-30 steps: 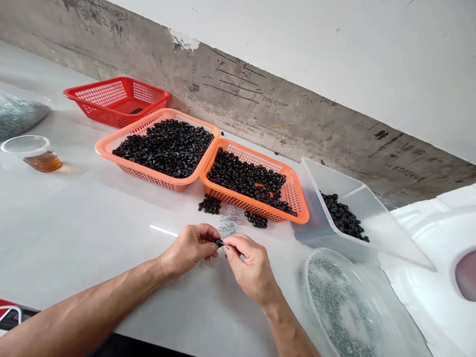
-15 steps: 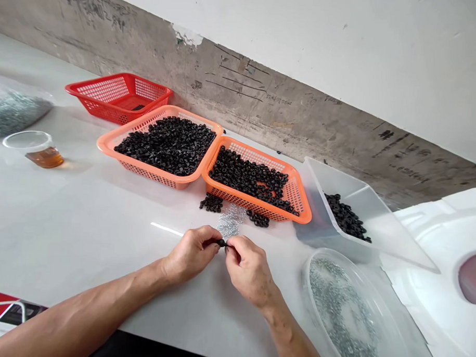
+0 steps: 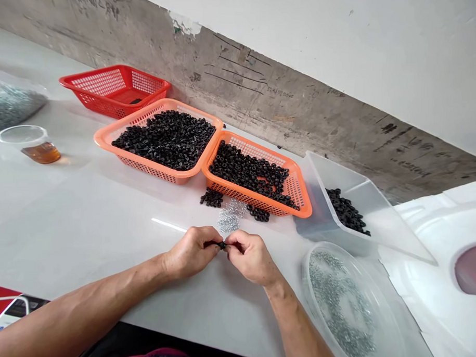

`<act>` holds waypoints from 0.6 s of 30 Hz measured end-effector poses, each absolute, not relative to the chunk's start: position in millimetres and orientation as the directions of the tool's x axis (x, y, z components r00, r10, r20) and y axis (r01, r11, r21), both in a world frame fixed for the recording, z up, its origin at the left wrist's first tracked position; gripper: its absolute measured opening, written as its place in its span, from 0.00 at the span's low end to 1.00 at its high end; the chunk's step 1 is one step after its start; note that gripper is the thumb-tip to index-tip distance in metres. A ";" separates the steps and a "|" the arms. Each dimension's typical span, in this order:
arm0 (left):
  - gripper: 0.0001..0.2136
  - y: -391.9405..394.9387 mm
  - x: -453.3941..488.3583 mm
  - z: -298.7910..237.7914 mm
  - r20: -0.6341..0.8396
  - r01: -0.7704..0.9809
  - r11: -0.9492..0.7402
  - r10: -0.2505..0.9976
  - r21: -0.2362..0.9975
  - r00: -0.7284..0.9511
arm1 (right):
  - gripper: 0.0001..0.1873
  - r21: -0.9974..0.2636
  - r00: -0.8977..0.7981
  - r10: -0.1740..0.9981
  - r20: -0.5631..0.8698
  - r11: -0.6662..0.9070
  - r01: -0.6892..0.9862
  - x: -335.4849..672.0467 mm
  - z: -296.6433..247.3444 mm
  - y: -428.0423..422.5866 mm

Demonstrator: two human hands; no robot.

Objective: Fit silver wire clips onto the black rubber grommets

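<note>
My left hand (image 3: 192, 251) and my right hand (image 3: 249, 255) meet fingertip to fingertip low over the white table (image 3: 84, 220). Both pinch one small black ring (image 3: 221, 245) between them. Just beyond the fingers lies a little heap of small shiny metal pieces (image 3: 229, 217), flanked by two small clusters of black rings (image 3: 212, 198). Two orange baskets (image 3: 114, 136) (image 3: 302, 199) full of black rings stand behind that heap.
A red basket (image 3: 108, 85) stands at the back left. A clear tub (image 3: 332, 174) with black rings and a clear round bowl (image 3: 311, 256) of metal pieces sit on the right. At the left are a cup of amber liquid (image 3: 32, 145) and a bag of metal parts (image 3: 10, 103).
Both hands have stayed together on the black ring; the right hand has turned a little and its fingers curled tighter. The view has shifted slightly.
</note>
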State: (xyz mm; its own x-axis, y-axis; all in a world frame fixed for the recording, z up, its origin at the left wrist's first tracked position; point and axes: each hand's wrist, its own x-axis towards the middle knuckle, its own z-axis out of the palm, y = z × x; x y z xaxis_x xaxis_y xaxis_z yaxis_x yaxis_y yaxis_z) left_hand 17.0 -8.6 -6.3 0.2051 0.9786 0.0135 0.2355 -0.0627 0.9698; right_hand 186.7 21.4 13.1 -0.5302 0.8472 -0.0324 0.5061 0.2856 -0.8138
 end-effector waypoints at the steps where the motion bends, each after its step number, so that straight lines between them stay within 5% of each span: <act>1: 0.10 -8.7 17.1 -5.9 -0.003 0.237 -0.047 0.979 0.970 0.205 | 0.06 -0.823 -0.533 0.845 -0.052 0.266 0.502 187.0 12.0 22.3; 6: 0.11 -7.6 17.3 -6.3 -0.110 0.248 0.057 0.973 0.967 0.202 | 0.07 -0.792 -0.560 0.826 -0.059 0.303 0.530 184.9 11.0 20.9; 13: 0.12 -8.6 17.1 -4.9 -0.096 0.250 0.047 0.978 0.967 0.184 | 0.10 -0.580 -0.573 0.792 0.211 0.573 0.579 173.2 12.2 6.1; 15: 0.11 -10.7 17.9 -3.1 -0.118 0.235 0.071 0.974 0.969 0.193 | 0.09 -0.652 -0.559 0.816 0.147 0.505 0.566 176.2 14.8 8.8; 18: 0.09 -13.4 19.0 -0.1 -0.146 0.182 0.102 0.958 0.978 0.248 | 0.05 -0.845 -0.548 0.828 -0.122 0.203 0.494 186.2 19.9 18.7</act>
State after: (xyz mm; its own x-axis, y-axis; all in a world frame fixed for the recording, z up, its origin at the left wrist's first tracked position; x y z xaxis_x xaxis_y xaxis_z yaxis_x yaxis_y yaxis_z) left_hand 19.0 -13.4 -0.1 0.2477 0.9577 -0.1463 0.1821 0.1023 0.9779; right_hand 186.2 18.7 19.9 -0.5478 0.8277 -0.1218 0.4945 0.2029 -0.8452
